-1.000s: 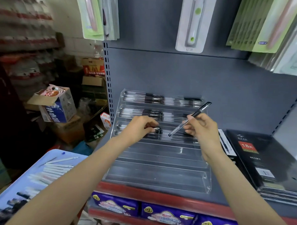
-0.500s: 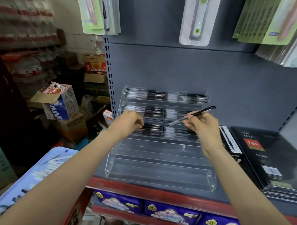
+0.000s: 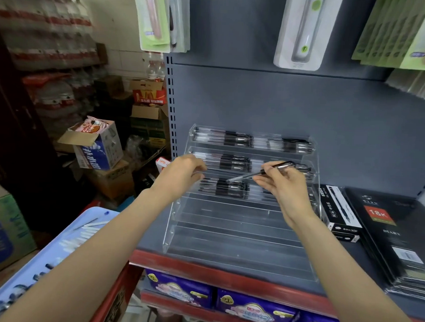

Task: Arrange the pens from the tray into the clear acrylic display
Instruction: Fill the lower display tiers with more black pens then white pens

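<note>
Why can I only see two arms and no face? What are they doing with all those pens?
The camera sits on the person's head and looks down, so you see only their arms. The right hand holds one pen in its fingers. The left hand reaches to the pens already in the clear stepped rack, which sits on a grey shelf. Its upper steps hold pens; the lower ones look bare. More pens wait on the blue tray, bottom left.

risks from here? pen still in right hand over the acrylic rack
1. The right hand pinches the pen near its cap end, tip angled down; it could slip or land skewed across the stacked pens.
2. The left hand at the acrylic display could nudge the filled tier.
</note>
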`<state>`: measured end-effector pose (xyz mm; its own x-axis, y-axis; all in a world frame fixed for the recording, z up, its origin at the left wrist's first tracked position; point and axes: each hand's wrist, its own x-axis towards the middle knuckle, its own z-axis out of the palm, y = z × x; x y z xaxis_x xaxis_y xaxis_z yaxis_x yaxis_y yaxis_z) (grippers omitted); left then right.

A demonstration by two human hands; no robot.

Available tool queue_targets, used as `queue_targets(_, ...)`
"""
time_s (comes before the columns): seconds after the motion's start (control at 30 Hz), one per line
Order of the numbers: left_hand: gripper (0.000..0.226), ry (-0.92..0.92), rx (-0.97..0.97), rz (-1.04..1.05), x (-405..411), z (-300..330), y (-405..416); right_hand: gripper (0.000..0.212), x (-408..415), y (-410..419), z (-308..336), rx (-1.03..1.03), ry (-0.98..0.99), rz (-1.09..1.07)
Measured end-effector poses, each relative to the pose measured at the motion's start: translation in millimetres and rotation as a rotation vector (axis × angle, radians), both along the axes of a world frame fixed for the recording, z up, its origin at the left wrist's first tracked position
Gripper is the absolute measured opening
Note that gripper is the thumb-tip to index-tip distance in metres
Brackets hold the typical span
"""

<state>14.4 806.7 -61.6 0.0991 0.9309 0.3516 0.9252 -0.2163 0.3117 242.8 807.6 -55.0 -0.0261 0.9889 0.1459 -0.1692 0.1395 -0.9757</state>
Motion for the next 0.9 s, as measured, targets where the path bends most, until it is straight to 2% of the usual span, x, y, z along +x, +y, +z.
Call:
queue_targets(0.17, 0.040, -0.148, 0.093, 0.129, -18, -3, -15, 0.012, -22, 5, -7, 0.001, -0.079, 0.037)
queue_targets(0.27, 0.049, -0.258, -0.017, 0.173, -31, -5, -18, 0.011, -29, 7, -9, -0.024, -0.154, 0.070)
queue_targets(0.37, 0.049, -0.389, -0.166, 0.143, -36, -6, -19, 0.009, -32, 9, -11, 0.001, -0.351, 0.080)
queue_targets(0.5, 0.040, -0.410, -0.193, 0.108, -41, -10, -17, 0.010, -34, 14, -9, 0.130, -0.733, 0.022)
queue_targets(0.6, 0.040, -0.437, -0.182, 0.105, -42, -9, -16, 0.014, -39, 16, -8, 0.216, -0.947, 0.019)
queue_targets(0.9, 0.044, -0.458, -0.167, 0.101, -48, -17, -15, 0.019, -54, 14, -23, 0.397, -1.209, 0.054)
